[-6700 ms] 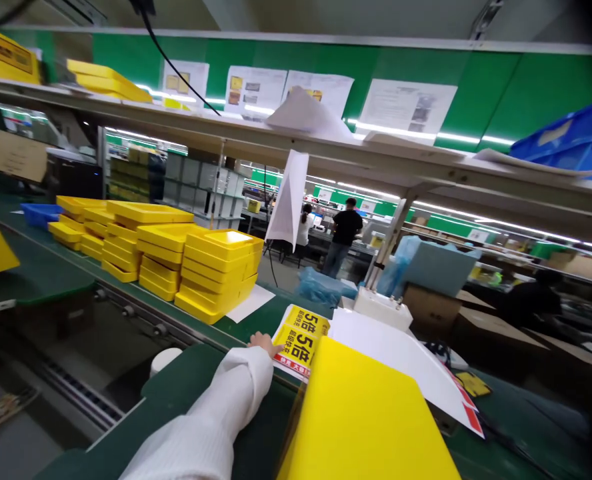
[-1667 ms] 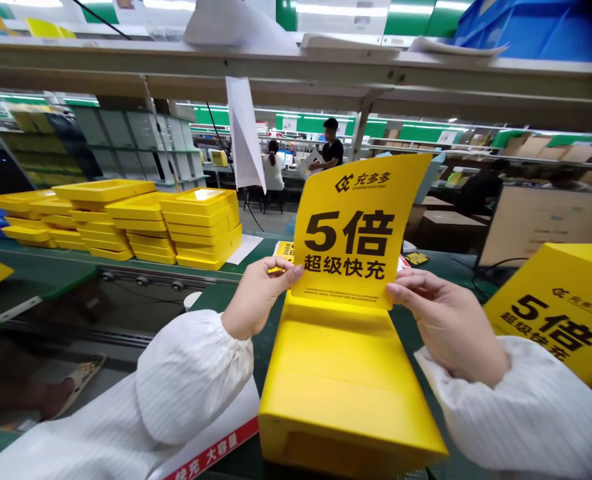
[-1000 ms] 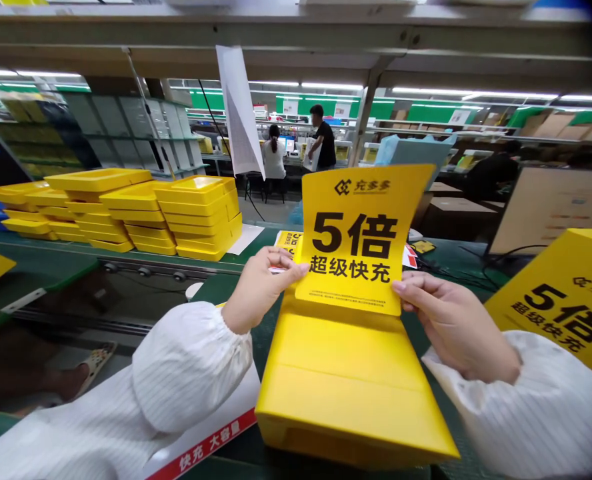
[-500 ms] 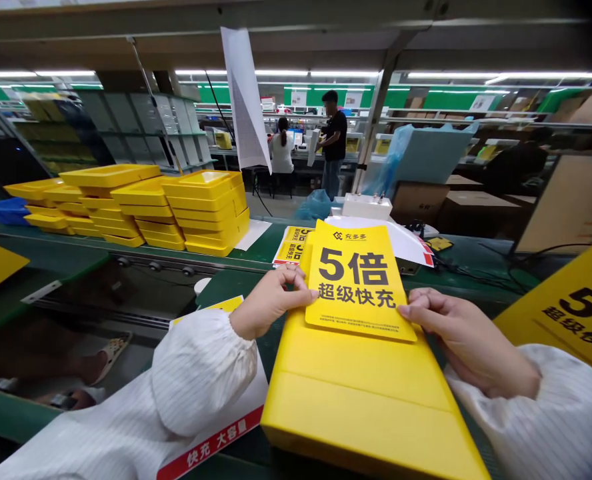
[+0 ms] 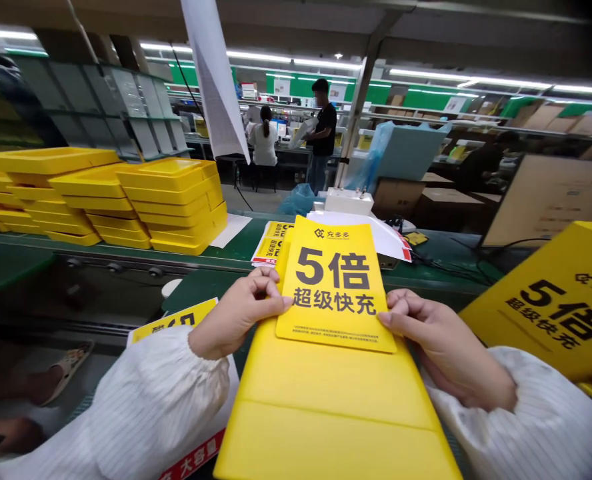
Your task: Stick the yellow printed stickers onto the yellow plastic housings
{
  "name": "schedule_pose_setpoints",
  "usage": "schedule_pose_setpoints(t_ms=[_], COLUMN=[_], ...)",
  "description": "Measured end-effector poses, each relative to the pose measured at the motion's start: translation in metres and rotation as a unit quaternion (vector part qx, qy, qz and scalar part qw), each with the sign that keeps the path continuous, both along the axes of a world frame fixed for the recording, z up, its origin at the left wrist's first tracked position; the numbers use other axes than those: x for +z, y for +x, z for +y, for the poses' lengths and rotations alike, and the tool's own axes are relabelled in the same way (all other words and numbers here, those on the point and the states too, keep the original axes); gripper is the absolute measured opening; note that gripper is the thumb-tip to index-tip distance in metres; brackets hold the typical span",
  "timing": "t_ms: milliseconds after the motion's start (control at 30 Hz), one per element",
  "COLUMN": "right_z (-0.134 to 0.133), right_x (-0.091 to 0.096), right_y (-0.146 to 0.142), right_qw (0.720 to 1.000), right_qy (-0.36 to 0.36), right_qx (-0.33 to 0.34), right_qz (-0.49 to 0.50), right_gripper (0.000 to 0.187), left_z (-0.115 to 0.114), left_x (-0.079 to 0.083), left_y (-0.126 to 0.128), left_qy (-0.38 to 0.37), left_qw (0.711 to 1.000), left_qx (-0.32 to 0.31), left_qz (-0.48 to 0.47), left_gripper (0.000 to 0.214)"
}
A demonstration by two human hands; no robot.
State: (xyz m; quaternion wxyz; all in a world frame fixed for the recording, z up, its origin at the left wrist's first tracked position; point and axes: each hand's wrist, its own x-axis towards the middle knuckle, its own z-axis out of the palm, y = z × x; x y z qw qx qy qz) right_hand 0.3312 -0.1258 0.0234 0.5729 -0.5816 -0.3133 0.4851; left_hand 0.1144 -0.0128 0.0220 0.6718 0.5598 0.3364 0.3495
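At about 10 o'clock, stacked yellow trays (image 5: pixel 171 207) are sitting on the green conveyor bench (image 5: pixel 236 263), and a pile of printed yellow cards (image 5: pixel 269 243) is lying near 11 o'clock. At 8 o'clock, a printed yellow-and-white card (image 5: pixel 173 319) is poking out beneath the white striped left sleeve (image 5: pixel 146 407).

The left hand (image 5: pixel 239 317) is holding the left edge of a yellow card printed "5倍" (image 5: pixel 333 287), with its fingers (image 5: pixel 269 283) curled over the edge, neither clenched nor released. The card is sitting near 12 o'clock, at the top of a yellow box (image 5: pixel 326 413) that is lying in front of the person. The card has just gone from standing upright to lying almost flat against the box, so its printed face is now pointing up.

The right hand (image 5: pixel 443 347) is pinching the card's lower right corner, its fingers (image 5: pixel 391 313) lightly on the edge. I cannot tell where the thumb is. Another printed yellow box (image 5: pixel 546 307) is sitting at 3 o'clock.
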Motion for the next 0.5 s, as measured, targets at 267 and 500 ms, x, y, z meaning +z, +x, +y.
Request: schedule_pose_setpoints(t_ms=[267,500], right_z=[-0.0009,-0.0006], right_x=[-0.0034,-0.0051], right_y=[-0.0001,0.001], right_qw=[1.0,1.0], right_qy=[0.008,-0.007], right_qx=[0.006,0.001], right_qz=[-0.014,-0.009], right_gripper=[0.035,0.036], left_z=[0.0001,0.0009], left_x=[-0.0028,-0.0055], left_y=[-0.0004,-0.0002], left_qy=[-0.025,-0.012], left_qw=[1.0,1.0], left_qx=[-0.003,0.004], left_qz=[-0.01,-0.002], left_gripper=[0.03,0.03])
